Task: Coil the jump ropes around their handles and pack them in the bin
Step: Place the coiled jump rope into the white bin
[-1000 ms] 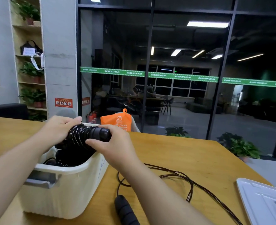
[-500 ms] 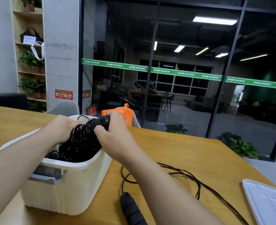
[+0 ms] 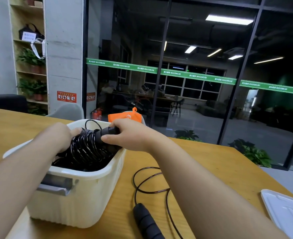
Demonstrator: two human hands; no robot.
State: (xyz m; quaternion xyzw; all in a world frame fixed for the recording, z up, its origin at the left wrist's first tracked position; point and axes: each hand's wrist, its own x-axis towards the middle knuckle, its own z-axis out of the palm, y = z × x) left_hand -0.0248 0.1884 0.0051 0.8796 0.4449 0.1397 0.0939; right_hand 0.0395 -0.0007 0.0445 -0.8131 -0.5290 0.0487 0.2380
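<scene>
The only writing that reads clearly is "MAXIMUM", repeated along the green strip (image 3: 161, 71) on the glass wall; the red wall notice (image 3: 66, 96) and the print on the orange bag (image 3: 125, 116) behind the bin are too small to make out. One cream bin (image 3: 76, 195) stands near the table's (image 3: 202, 163) left edge. Both hands hold one coiled jump rope (image 3: 89, 145) over the bin's open top: the right hand (image 3: 130, 135) curls round the bare handle end, the left hand (image 3: 59, 135) grips the wound end. More black rope lies inside the bin. A second, uncoiled jump rope (image 3: 149, 190) lies loose on the table just right of the bin, its black handle (image 3: 146, 221) at the near edge. One white lid (image 3: 287, 211) sits at the right edge.
</scene>
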